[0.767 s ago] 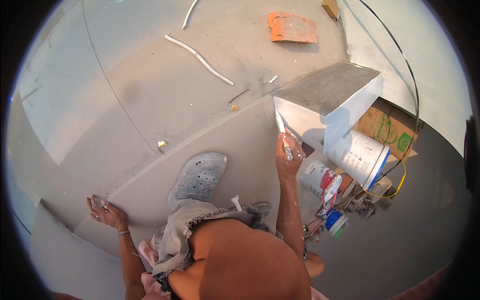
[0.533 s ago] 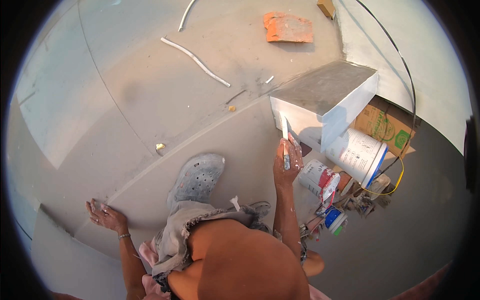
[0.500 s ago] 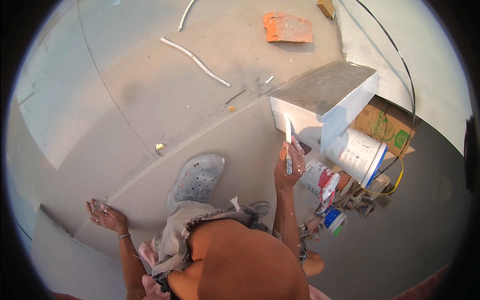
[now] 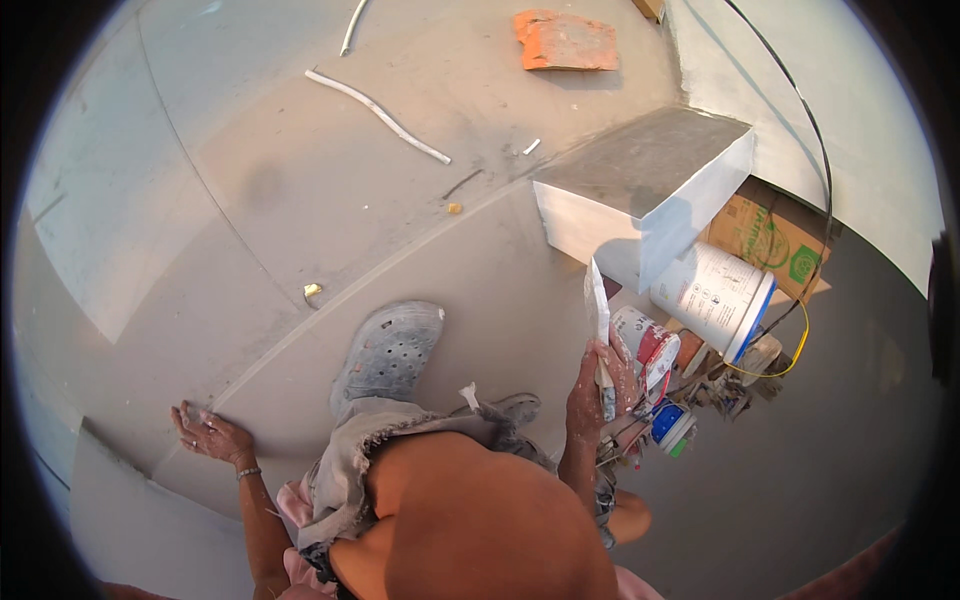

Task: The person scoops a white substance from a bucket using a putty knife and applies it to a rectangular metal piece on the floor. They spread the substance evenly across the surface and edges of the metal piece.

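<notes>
My left hand rests on the grey step edge at the left, fingers spread and holding nothing. In my right hand is a putty knife, its broad pale blade pointing up and away from me. The fingers are wrapped round its handle and spotted with white. Just beyond the blade stands a block with white-coated sides and a bare grey top. The blade tip shows close to the block's lower front; whether it touches I cannot tell.
Right of my hand are a red-and-white bucket, a white bucket lying on its side, a cardboard piece and a black cable. A brick and a white tube lie farther off. My grey clog stands mid-view.
My right hand has drawn back toward me and slightly right with the putty knife, away from the block's front face. The blade now shows more of its width. My left hand has stayed put.
</notes>
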`<state>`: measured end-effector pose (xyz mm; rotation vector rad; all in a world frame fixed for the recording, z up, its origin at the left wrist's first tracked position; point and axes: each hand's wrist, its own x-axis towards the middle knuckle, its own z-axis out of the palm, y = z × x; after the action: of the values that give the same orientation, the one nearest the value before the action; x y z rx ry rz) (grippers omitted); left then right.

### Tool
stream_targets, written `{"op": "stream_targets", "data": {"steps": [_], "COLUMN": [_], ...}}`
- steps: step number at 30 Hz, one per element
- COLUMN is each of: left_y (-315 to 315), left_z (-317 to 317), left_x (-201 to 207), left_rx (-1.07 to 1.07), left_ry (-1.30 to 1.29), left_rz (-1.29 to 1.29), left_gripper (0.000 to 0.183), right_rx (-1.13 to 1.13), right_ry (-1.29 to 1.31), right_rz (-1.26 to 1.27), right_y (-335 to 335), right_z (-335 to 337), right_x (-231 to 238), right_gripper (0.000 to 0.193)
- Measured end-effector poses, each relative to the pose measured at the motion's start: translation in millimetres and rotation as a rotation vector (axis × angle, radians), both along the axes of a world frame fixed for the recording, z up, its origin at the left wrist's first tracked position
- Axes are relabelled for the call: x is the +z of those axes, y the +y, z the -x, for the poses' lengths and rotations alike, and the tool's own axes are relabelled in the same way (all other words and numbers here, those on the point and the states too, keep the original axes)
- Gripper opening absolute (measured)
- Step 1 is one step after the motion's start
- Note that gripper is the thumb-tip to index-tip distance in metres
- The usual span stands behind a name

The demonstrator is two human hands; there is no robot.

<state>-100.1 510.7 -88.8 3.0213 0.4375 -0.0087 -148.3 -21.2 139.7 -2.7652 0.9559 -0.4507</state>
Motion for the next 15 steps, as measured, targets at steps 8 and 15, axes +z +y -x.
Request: {"op": "stream_targets", "data": {"steps": [8, 15], "left_y": [-5.3, -5.8], "left_z": [-6.3, -8.6], "left_x": [-3.5, -4.7], "left_rx": [-0.027, -0.001], "left_ry": [-0.002, 0.011], "left_rz": [0.006, 0.065], "left_gripper": [0.046, 0.046], "right_rx": [0.124, 0.154], "right_ry": [-0.121, -0.145], "right_rz": [-0.105, -0.18], "right_y": [-36.9, -48.1], "right_z": [-0.2, -26.4], "right_x": [-86.5, -95.8], "right_gripper": [0.016, 0.013]}}
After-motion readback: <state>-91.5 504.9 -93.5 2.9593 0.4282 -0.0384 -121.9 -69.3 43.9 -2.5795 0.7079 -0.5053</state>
